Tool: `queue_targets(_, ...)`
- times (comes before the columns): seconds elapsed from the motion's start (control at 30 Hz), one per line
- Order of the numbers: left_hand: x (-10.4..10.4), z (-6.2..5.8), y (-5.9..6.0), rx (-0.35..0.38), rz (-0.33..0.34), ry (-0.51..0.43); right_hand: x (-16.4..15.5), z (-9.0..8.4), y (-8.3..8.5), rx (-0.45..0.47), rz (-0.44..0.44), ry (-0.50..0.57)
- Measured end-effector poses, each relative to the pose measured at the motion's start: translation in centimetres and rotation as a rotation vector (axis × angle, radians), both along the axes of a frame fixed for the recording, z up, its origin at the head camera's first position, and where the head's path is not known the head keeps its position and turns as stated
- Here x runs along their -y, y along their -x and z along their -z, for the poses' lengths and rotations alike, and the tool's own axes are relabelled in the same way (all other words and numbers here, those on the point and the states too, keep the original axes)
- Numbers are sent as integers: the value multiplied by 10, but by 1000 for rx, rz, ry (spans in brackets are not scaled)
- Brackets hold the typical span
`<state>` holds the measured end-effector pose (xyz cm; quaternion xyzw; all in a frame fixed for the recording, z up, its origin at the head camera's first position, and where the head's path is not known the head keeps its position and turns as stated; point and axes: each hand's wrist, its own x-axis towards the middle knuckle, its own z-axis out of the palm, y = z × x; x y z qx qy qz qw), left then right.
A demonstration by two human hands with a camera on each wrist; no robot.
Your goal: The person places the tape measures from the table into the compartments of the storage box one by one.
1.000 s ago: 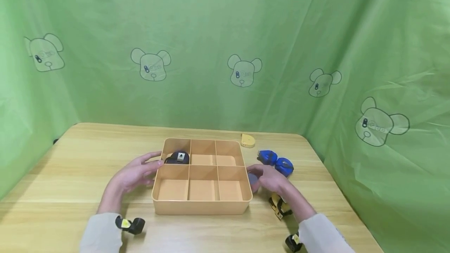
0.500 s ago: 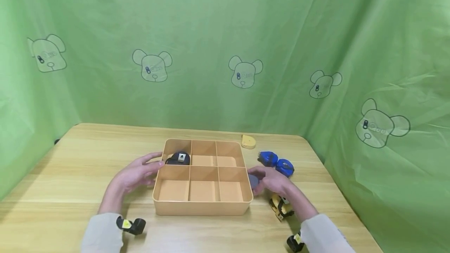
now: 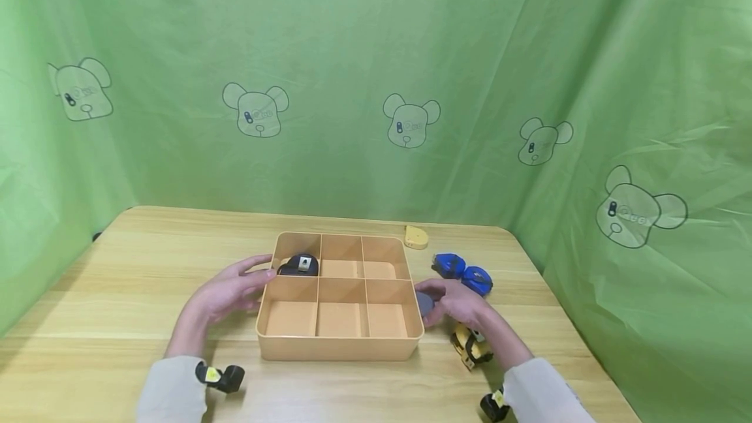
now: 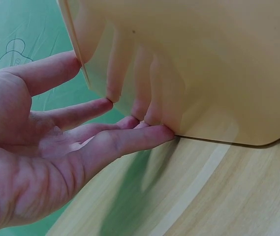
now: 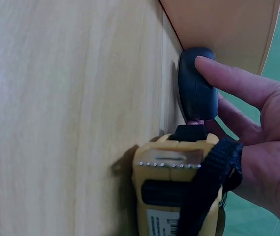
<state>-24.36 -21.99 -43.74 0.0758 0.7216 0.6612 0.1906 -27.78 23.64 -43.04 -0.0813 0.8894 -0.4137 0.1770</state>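
An orange-tan box with six compartments [image 3: 333,348] stands on the table. Its back left compartment holds a black tape measure [image 3: 301,265]. My left hand [image 3: 230,290] touches the box's left wall: in the left wrist view the fingers are nearly straight, thumb at the rim and other fingertips near the bottom edge. By the right wall, my right hand [image 3: 454,301] holds a dark grey rounded tape measure [image 5: 198,83] between thumb and fingers, partly hidden by them. A yellow tape measure with a black strap [image 5: 174,196] lies close below that hand.
Two blue tape measures [image 3: 449,266] lie beyond the right hand. Farther back, a pale yellow tape measure [image 3: 416,237] sits near the box's back right corner. A green curtain [image 3: 329,168] hangs behind the wooden table [image 3: 106,292].
Both hands and the box keep nearly the same place. The whole head view has shifted very slightly.
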Motion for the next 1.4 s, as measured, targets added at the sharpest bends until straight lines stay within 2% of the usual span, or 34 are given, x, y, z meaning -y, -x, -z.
queue_targets(0.5,1,1,1,-3,3,4,-1,-2,0,-33,-27,-21)
queue_targets(0.8,0,1,1,7,-6,-5,-2,-3,2,-56,-10,-58)
queue_targets(0.97,0,1,2,2,10,-9,-2,-4,2,-50,7,-56)
queue_targets(1.4,0,4,2,0,4,-9,-4,-19,4,-31,8,-25)
